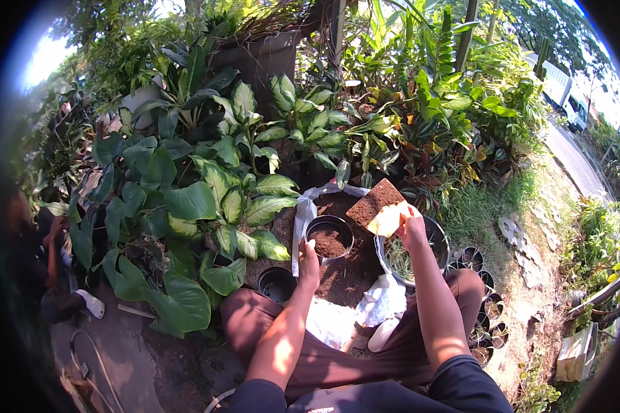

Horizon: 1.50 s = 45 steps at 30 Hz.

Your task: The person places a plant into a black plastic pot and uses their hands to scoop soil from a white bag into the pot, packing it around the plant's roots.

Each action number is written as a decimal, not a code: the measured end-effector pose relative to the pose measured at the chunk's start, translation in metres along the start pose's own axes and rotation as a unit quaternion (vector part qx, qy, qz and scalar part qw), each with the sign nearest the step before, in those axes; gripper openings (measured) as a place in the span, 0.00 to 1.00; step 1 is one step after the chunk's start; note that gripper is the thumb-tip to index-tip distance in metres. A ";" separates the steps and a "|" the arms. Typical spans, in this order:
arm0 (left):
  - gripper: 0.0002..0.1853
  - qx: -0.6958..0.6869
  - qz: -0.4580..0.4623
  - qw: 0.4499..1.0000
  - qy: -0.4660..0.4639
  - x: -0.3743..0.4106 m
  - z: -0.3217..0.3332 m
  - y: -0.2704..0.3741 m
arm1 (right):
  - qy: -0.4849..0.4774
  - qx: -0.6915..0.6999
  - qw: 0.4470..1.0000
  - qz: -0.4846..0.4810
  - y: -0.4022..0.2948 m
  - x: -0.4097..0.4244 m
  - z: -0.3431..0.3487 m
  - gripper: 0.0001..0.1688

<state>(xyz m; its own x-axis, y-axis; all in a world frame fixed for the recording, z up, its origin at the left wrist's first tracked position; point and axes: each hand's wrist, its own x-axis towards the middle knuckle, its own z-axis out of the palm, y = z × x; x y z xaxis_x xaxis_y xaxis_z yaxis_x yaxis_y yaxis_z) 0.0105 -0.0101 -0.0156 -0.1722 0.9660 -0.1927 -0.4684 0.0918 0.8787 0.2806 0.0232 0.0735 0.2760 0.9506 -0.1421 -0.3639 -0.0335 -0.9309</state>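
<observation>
My left hand [309, 266] grips the near left side of a round black plant pot [331, 223]. Dark brown soil [329, 243] partly fills this pot. My right hand [413, 227] pinches the near right corner of a flat, square-edged piece [376, 204] coated with brown soil; sunlight glares on that corner. Its material is unclear. Below both hands lies an opened white sack [304, 214] with loose soil [343, 281] spread in it. Under my right hand stands a wide round container [438, 238] holding grass-like plant matter.
A black pot [277, 285] sits by my left knee. Several small pots [488, 310] line the ground beyond my right knee. Crumpled white plastic [385, 299] lies before me. Leafy plants [186, 201] crowd the left. Another person [51, 253] and a hose [101, 361] are far left.
</observation>
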 end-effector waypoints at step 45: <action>0.31 0.029 -0.031 0.997 -0.062 0.025 -0.006 -0.033 | 0.187 0.049 0.980 -0.040 0.074 0.013 -0.013 0.14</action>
<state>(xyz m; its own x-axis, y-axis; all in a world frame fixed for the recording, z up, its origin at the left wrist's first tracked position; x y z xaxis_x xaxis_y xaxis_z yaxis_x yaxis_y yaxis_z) 0.0167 0.0091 -0.0525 -0.0344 0.9800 -0.1961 -0.4231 0.1634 0.8912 0.2686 0.0288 -0.0014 0.6072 0.7686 -0.2013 -0.4063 0.0827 -0.9100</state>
